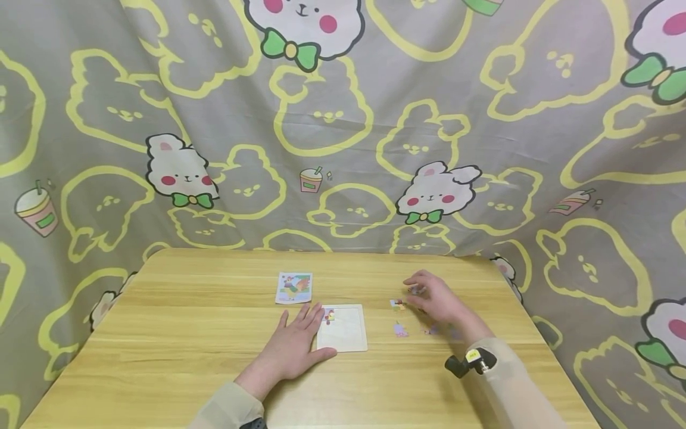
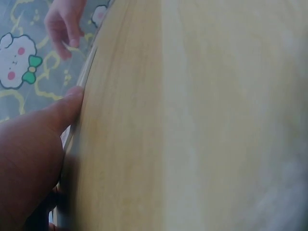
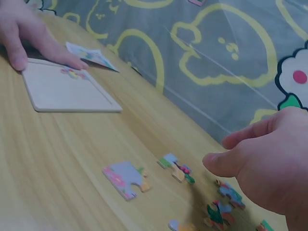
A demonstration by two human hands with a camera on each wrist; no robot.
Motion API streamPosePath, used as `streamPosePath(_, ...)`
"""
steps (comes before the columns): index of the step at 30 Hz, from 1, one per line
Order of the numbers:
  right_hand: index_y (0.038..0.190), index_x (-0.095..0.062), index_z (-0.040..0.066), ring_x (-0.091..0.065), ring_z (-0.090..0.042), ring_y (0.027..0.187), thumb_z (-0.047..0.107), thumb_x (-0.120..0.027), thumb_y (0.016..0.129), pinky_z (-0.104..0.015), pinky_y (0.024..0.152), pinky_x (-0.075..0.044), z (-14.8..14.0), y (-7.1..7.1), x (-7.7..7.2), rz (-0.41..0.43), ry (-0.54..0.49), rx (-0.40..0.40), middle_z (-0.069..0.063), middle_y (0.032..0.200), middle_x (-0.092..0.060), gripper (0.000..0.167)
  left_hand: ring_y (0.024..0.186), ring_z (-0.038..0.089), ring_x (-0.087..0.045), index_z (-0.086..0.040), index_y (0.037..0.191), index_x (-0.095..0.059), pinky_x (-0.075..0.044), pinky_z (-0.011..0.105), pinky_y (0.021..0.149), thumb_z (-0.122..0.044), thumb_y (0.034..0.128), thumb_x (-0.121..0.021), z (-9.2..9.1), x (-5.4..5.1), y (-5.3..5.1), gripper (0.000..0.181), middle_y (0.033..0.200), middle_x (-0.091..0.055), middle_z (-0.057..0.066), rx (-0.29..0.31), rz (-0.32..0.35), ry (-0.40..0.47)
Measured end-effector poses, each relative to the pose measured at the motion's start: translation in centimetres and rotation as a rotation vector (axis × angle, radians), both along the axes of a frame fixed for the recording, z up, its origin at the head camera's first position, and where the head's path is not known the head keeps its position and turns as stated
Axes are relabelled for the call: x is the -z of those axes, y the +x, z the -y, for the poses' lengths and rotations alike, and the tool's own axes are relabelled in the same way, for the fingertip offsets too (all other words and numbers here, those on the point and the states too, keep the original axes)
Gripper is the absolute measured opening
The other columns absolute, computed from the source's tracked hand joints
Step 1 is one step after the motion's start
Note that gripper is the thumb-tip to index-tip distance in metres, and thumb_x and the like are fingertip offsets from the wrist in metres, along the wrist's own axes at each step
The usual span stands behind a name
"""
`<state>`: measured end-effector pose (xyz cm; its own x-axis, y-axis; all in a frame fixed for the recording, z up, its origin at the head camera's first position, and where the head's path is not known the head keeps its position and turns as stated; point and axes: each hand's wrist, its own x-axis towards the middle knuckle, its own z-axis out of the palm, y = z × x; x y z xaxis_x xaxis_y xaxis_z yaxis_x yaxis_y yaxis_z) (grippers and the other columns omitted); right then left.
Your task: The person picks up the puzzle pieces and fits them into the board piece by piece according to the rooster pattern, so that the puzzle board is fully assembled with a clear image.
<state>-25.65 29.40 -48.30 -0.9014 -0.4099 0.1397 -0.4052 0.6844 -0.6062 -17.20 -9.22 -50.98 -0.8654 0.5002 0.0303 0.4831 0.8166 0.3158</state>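
1. The left hand [image 1: 292, 350] lies spread with straight fingers on the left side of the white tray [image 1: 349, 335], fingertips by its far left corner and thumb along its near edge; it presses rather than grips.
2. A small joined patch of puzzle [image 1: 329, 316] sits inside the tray, toward the far left corner; bare white base shows elsewhere.
3. The right hand [image 1: 435, 298] hovers to the right over the loose puzzle pieces [image 3: 125, 179], thumb and forefinger apart with nothing visible between them; its other fingers are hidden.
4. Those pieces lie scattered on the table [image 1: 203, 339], right of the tray, some under the right hand.
5. The picture card [image 1: 294, 288], showing a colourful bird, lies beyond the tray, slightly left.
6. A grey cartoon-patterned cloth [image 1: 343, 164] hangs behind the table.
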Motion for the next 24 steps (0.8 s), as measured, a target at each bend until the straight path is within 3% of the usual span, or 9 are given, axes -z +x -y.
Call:
streamPosePath(9,0.133,-0.068,-0.003,-0.061,-0.035,0.114,0.004,-0.078,0.096,-0.053,0.097,-0.056,-1.2,-1.0,0.8,0.031,-0.001,0.057,-0.01,0.129,-0.062,0.039,0.158,0.037,-0.023,-0.003,0.166,-0.032,-0.015,0.071,0.122,-0.074,0.1,-0.049,0.0,0.2,-0.1,0.098,0.173,-0.026,0.011,-0.006,0.007,-0.002)
streamPosePath(15,0.127,-0.07,-0.005,-0.063,-0.038,0.113,0.002,-0.078,0.095,-0.06,0.102,-0.051,-1.7,-1.9,1.4,-0.004,0.013,0.066,-0.014,0.124,-0.064,0.034,0.158,0.037,-0.022,-0.003,0.166,-0.032,-0.015,0.071,0.122,-0.074,0.1004,-0.049,0.0,0.1,-0.1,0.097,0.173,-0.025,0.011,-0.009,0.009,0.002)
streamPosePath(19,0.124,-0.072,-0.005,-0.064,-0.032,0.105,0.001,-0.078,0.095,-0.055,0.096,-0.053,-1.8,-2.4,1.4,0.001,0.033,0.071,-0.014,0.121,-0.065,0.031,0.158,0.037,-0.022,-0.004,0.166,-0.032,-0.015,0.071,0.122,-0.073,0.1006,-0.049,0.0,0.1,0.0,0.097,0.173,-0.025,0.011,-0.007,0.013,0.009)
streamPosePath(24,0.128,-0.069,-0.007,-0.065,-0.021,0.087,0.0,-0.076,0.096,-0.041,0.083,-0.055,-1.7,-2.6,1.2,0.074,0.028,0.082,-0.014,0.115,-0.064,0.033,0.158,0.037,-0.022,-0.004,0.166,-0.032,-0.014,0.071,0.122,-0.073,0.1008,-0.049,0.0,0.1,0.0,0.097,0.173,-0.025,0.01,-0.007,0.009,0.011)
